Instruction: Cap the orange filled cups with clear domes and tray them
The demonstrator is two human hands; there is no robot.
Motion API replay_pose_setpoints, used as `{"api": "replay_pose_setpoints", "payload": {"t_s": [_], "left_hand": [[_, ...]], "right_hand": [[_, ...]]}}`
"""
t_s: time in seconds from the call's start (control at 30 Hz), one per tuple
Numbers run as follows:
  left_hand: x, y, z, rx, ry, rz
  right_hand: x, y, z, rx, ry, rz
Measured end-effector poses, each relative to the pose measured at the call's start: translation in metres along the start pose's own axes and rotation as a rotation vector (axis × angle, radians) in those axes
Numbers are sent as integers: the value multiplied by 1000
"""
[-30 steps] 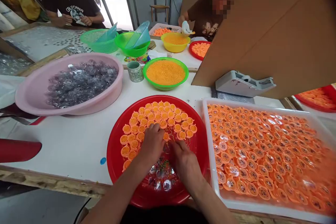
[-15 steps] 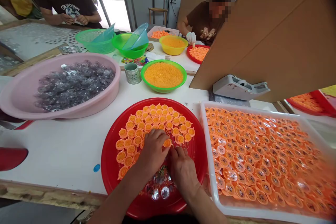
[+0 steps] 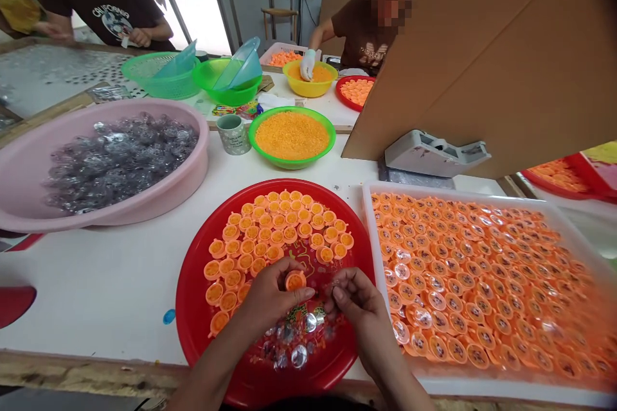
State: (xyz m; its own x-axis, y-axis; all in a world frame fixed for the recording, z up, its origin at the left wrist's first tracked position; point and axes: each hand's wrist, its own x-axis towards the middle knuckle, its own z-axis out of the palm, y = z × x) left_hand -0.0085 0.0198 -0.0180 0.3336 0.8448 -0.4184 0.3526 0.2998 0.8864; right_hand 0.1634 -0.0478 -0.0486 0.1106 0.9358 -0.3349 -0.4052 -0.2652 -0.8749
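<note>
Orange cap pinched in left hand above one red tray. Right hand has fingertips drawn together over clear domes; any held item cannot be confirmed. One white tray stands right, one pink basin left.

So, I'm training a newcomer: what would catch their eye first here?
The red round tray at front centre catches the eye, ringed with orange plastic cups, the left hand holding one. To its right sits a white tray packed with cups; to its left, a pink basin heaped with clear plastic domes.
</note>
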Motion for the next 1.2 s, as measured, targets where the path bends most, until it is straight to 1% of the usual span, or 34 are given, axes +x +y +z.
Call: {"api": "replay_pose_setpoints", "payload": {"t_s": [0.13,0.23,0.37,0.47,0.63,0.73,0.8,0.87,0.93,1.03,1.1,1.13,1.2], "left_hand": [[-1,4,10,-79,-16,7],[-2,3,16,-268,-88,-70],[-4,1,19,-568,-183,-182],[-5,2,19,-635,-199,-208],[-9,8,24,-536,-215,-142],[-11,5,31,-481,-220,-106],[-11,1,36,-441,-208,-62],[-11,-2,39,-328,-183,28],[-11,-5,40,-156,-133,167],[-14,-4,38,18,-74,360],[-17,-2,37,18,-82,393],[-18,0,36,-5,-91,376],[-22,4,34,-44,-117,328]], "right_hand": [[-2,-9,4,-6,-16,-8],[-2,-12,4,-48,-1,10],[-1,-10,1,-23,18,-3],[0,-8,-3,-4,32,7],[0,-11,-3,10,22,51],[0,-13,-2,-52,24,38],[0,-14,-2,-127,53,9],[-1,-14,-2,-217,109,-36],[-4,-14,-2,-312,157,-84],[-12,-18,-2,-435,169,-160],[-17,-24,-1,-502,165,-228],[-20,-28,-1,-542,172,-279],[-26,-36,1,-638,186,-436]]}}
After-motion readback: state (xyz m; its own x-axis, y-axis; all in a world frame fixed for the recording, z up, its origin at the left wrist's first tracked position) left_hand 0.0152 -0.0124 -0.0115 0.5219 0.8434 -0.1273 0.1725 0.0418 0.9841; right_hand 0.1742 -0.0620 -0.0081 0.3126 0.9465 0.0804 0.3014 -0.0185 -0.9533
